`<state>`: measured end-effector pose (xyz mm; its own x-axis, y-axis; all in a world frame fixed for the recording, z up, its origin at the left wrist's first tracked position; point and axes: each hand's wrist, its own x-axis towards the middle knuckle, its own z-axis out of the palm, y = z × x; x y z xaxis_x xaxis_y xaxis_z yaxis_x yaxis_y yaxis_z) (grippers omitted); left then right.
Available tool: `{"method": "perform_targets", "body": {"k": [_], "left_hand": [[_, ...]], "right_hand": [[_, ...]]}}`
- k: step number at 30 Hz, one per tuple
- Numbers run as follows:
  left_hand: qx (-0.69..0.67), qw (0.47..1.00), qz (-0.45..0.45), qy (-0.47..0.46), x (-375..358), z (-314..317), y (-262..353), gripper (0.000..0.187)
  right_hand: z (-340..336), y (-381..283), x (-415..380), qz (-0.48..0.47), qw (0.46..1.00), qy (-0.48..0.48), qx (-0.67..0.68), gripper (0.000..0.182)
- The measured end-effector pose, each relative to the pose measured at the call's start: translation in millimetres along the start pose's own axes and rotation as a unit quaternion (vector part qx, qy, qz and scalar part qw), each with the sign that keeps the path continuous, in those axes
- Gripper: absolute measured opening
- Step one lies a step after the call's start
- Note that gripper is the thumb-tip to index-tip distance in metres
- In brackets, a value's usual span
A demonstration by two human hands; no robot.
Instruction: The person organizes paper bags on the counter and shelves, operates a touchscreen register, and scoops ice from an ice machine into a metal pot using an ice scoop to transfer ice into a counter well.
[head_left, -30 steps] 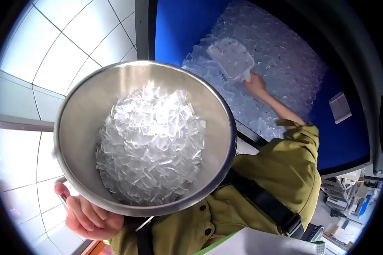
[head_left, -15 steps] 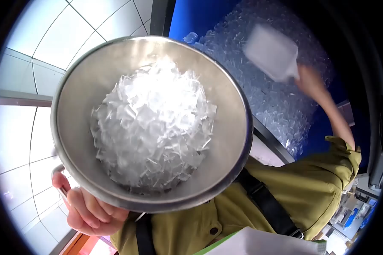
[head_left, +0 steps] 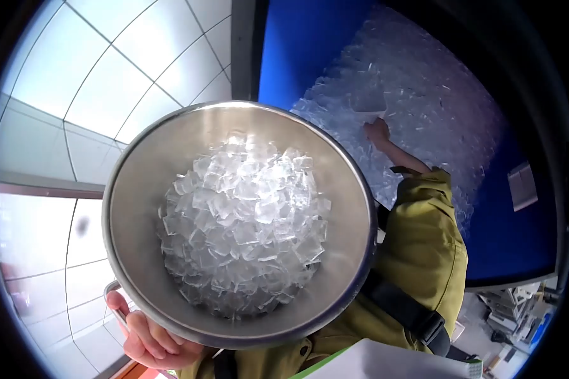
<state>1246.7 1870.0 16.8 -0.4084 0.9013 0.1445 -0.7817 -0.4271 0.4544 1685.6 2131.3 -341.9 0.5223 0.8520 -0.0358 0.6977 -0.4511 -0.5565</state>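
The stainless-steel container (head_left: 136, 208) sits left of centre in the frame, its mouth facing us and a mound of flat ice pieces (head_left: 246, 221) inside. Our left hand (head_left: 155, 344) is closed around its side handle (head_left: 112, 290) at lower left. The mound looks much as it did a moment ago, so we judge that no scoopful has been added meanwhile.

What has changed is the scoop (head_left: 368, 101). Half a second ago it was a pale blur farther right in the frame; now it is down among the loose ice (head_left: 430, 107) at upper right, hard to pick out. Our right hand (head_left: 377, 131) is narrow, its fingers wrapped around the scoop's grip. We judge that the scoop is meeting ice; how full it is, we cannot tell.

Farther out, the blue bin wall (head_left: 499, 243) flanks the ice, with a pale label (head_left: 523, 187) on it, and white tiles (head_left: 69, 69) fill the upper left.
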Motion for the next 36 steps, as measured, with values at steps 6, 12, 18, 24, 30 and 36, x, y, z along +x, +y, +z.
{"method": "perform_targets", "body": {"k": [6, 12, 18, 24, 30, 36], "left_hand": [[-0.026, 0.997, -0.023, -0.062, 1.3, 10.8, -8.8, 0.018], [0.043, 0.998, 0.029, -0.046, 2.5, 17.8, -11.3, 0.021], [-0.014, 0.997, 0.024, -0.072, 5.2, 10.3, -14.3, 0.019], [-0.115, 0.988, 0.08, -0.067, 0.9, 12.5, -35.5, 0.016], [0.007, 0.999, 0.02, -0.028, -3.5, 12.3, -13.3, 0.021], [-0.006, 0.999, -0.001, -0.045, 0.0, 10.0, -12.7, 0.025]], "right_hand": [[-142.4, -48.8, -62.9, -0.152, 0.987, -0.043, 0.004, 0.031], [-271.1, -190.1, -161.3, -0.472, 0.849, -0.002, -0.239, 0.028], [-302.7, -172.7, -151.6, -0.396, 0.839, -0.069, -0.366, 0.036], [-167.2, -40.6, -83.1, 0.019, 0.903, -0.402, -0.149, 0.046], [41.9, 47.7, 39.8, -0.115, 0.981, 0.02, -0.155, 0.048], [-50.4, -4.1, -37.6, -0.074, 0.994, -0.032, -0.074, 0.05]]}}
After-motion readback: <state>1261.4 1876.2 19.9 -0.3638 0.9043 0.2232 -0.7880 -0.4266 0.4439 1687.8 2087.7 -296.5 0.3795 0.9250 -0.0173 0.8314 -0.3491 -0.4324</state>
